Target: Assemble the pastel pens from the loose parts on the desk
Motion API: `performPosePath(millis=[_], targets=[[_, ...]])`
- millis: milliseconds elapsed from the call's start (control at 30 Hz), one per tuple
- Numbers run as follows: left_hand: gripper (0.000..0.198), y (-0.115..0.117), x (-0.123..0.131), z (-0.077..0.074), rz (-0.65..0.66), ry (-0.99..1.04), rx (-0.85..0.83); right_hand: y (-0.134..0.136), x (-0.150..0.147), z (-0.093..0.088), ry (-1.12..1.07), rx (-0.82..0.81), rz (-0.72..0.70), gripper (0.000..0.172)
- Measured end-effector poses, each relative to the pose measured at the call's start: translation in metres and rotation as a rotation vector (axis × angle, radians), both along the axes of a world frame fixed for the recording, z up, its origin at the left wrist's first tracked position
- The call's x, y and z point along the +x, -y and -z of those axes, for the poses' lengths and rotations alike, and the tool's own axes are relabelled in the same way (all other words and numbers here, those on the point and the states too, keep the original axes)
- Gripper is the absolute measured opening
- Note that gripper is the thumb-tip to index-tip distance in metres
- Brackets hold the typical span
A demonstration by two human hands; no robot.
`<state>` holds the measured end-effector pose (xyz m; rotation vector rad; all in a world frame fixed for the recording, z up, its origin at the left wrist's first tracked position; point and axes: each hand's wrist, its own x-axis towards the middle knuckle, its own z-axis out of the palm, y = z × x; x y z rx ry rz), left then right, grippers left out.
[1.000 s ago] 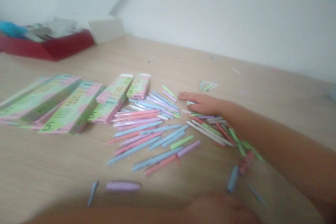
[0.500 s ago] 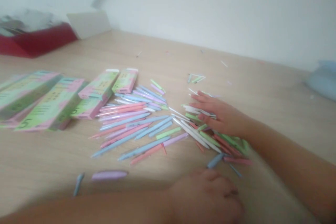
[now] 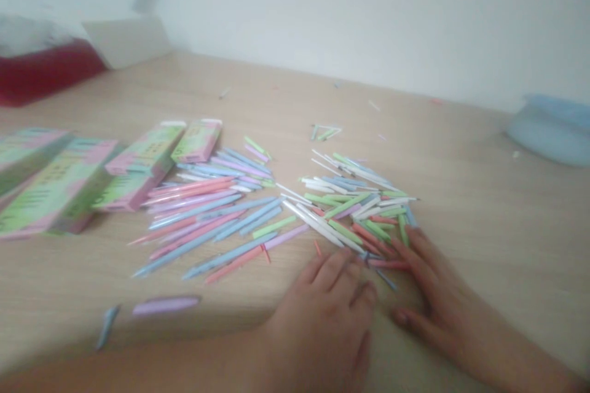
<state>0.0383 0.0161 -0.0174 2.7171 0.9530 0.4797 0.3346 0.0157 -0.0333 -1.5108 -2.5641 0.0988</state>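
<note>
Pastel pens (image 3: 216, 199) lie in a loose fan on the wooden table, left of the middle. To their right is a jumbled pile of shorter pen parts (image 3: 364, 206) in green, white, red and blue, with thin white sticks among them. My left hand (image 3: 327, 313) rests palm down at the pile's near edge, fingers stretched toward it and holding nothing visible. At the right edge of the pile is my right hand (image 3: 437, 295), open with thumb apart and fingertips touching or close to the green and red pieces. Blur hides the exact contact.
Pink-and-green boxes (image 3: 64, 178) lie at the left. Behind them stands a red box (image 3: 50, 70) with a pale flap (image 3: 129, 40). A light blue pouch (image 3: 548, 129) is at the far right. A purple pen piece (image 3: 166, 305) lies near my left forearm.
My right hand has moved off the top of the pile, down to its right edge. My left hand has shifted slightly up and left in view. The camera has turned a little right.
</note>
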Motion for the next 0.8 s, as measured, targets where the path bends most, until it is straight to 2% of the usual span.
performPosePath(millis=[167,300,467,533,667,800], targets=[[0.064,-0.001,0.001,-0.001,-0.026,-0.011,-0.105,-0.047,-0.024,-0.01,-0.024,-0.045,-0.128,0.085],[0.064,-0.003,0.002,0.001,-0.032,-0.011,-0.147,-0.082,-0.032,-0.013,-0.085,-0.075,-0.22,0.075],[0.066,-0.004,0.003,0.002,-0.046,-0.009,-0.142,-0.11,-0.035,-0.012,-0.139,-0.072,-0.259,0.076],[0.066,-0.005,0.003,0.002,-0.045,-0.012,-0.128,-0.12,-0.04,-0.013,-0.154,-0.037,-0.266,0.071],[0.068,-0.006,0.005,0.005,-0.048,-0.016,-0.091,-0.145,-0.069,-0.018,-0.178,0.071,-0.213,0.05],[0.062,-0.007,0.006,0.011,-0.048,0.007,-0.036,-0.174,-0.111,-0.028,-0.167,0.119,-0.201,0.038]])
